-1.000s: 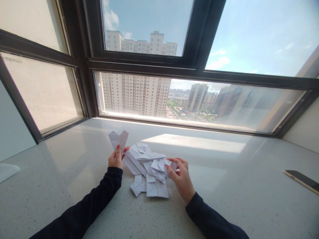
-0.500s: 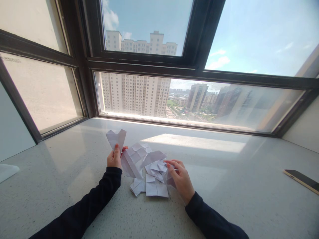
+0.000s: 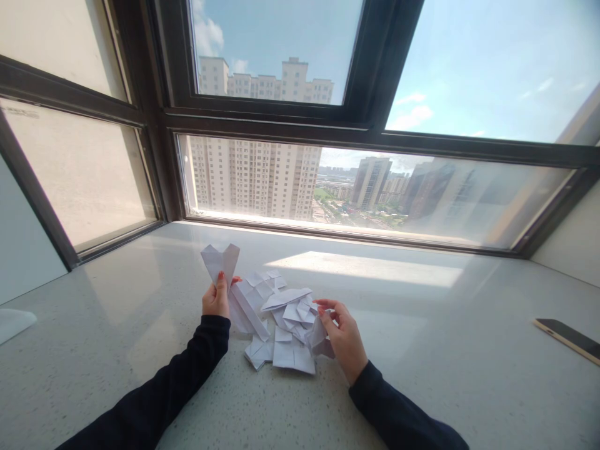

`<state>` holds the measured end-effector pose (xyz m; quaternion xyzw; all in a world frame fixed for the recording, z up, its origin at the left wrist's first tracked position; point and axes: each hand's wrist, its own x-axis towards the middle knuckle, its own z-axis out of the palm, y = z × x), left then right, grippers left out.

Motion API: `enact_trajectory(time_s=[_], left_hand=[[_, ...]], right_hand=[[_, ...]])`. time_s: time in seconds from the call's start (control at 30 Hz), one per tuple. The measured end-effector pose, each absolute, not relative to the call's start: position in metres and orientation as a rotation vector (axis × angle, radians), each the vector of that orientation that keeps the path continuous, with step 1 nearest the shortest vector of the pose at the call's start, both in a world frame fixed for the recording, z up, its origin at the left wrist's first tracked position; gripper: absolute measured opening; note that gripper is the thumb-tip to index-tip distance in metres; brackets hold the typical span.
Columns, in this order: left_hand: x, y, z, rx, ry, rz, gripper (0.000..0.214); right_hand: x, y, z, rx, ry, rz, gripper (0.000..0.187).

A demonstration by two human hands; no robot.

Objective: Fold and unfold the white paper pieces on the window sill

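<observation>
My left hand (image 3: 217, 296) is closed on a white folded paper (image 3: 220, 257), whose two points stick up above the thumb. Beneath and beside its fingers, a larger creased sheet (image 3: 246, 306) leans over the pile. My right hand (image 3: 344, 337) is at the pile's right side, thumb and fingers curled round another folded paper (image 3: 320, 340), partly hidden by the hand. Between the hands lies a loose heap of several folded papers (image 3: 294, 356). A long flat folded piece (image 3: 287, 298) rests across the heap's top, just left of my right fingertips.
The heap sits on a speckled pale windowsill (image 3: 422, 375) below dark-framed windows. A phone (image 3: 569, 340) lies at the far right. A white object (image 3: 16, 324) is at the left edge, cut off by the picture.
The long folded piece near my right hand was tilted up and now lies flatter on the heap. My left hand with its paper has barely shifted. The lowest square piece has turned slightly.
</observation>
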<state>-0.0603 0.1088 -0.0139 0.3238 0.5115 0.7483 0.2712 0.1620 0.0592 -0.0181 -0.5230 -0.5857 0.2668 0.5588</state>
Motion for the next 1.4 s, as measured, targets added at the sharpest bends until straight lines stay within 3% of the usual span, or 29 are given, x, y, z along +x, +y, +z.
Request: enact_trajectory(time_s=[0.3,0.6,0.7,0.93,1.2,1.4], left_hand=[[-0.061,0.104,-0.009,1.020,1.484,2.059,0.051],[-0.052,0.099,-0.009,1.058,1.433,1.890,0.058],[-0.051,0.095,-0.008,1.076,1.393,1.787,0.061],[-0.055,0.094,-0.006,1.113,1.348,1.637,0.062],[-0.064,0.102,-0.008,0.984,1.395,1.680,0.063],[-0.062,0.101,-0.009,0.989,1.395,1.676,0.063]], right_hand=[[0.166,0.063,-0.017,-1.160,-1.149,0.679,0.024],[0.172,0.064,-0.021,-1.447,-1.400,0.157,0.024],[0.165,0.058,-0.018,-1.398,-1.657,0.122,0.025],[0.153,0.048,-0.021,-1.350,-2.139,0.152,0.058],[0.159,0.055,-0.020,-1.432,-2.050,0.225,0.023],[0.162,0.058,-0.016,-1.447,-1.919,0.254,0.022]])
